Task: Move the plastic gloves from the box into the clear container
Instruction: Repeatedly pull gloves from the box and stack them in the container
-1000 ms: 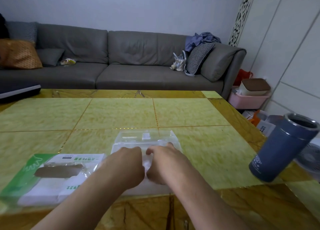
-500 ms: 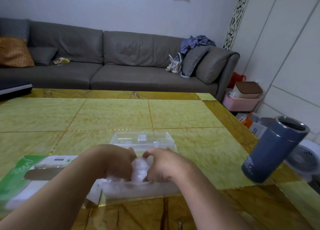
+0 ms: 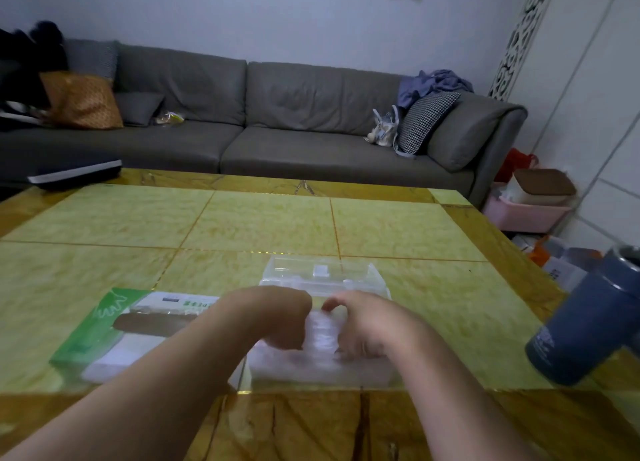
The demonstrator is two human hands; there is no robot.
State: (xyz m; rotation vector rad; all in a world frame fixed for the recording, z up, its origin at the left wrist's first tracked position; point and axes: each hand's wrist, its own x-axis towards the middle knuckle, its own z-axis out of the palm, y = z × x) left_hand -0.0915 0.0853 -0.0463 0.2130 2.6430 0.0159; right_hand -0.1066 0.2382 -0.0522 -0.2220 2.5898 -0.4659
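A clear container [image 3: 346,284] lies open on the yellow table, its lid tipped back at the far side. Inside it sits a wad of filmy plastic gloves [image 3: 320,332]. My left hand [image 3: 273,316] and my right hand [image 3: 363,325] are side by side over the container, fingers curled down into the gloves and gripping the bunch between them. The green-and-white glove box [image 3: 114,329] lies flat to the left, its oval opening facing up; my left forearm crosses its right end.
A dark blue insulated cup [image 3: 585,322] stands at the table's right edge. A dark flat device [image 3: 74,173] lies at the far left corner. Behind the table runs a grey sofa [image 3: 277,121]; a pink bin [image 3: 523,214] sits on the floor right.
Both hands have stayed on the glove bunch over the container, working it downward. The view has swung slightly, so the cup sits nearer the right border.
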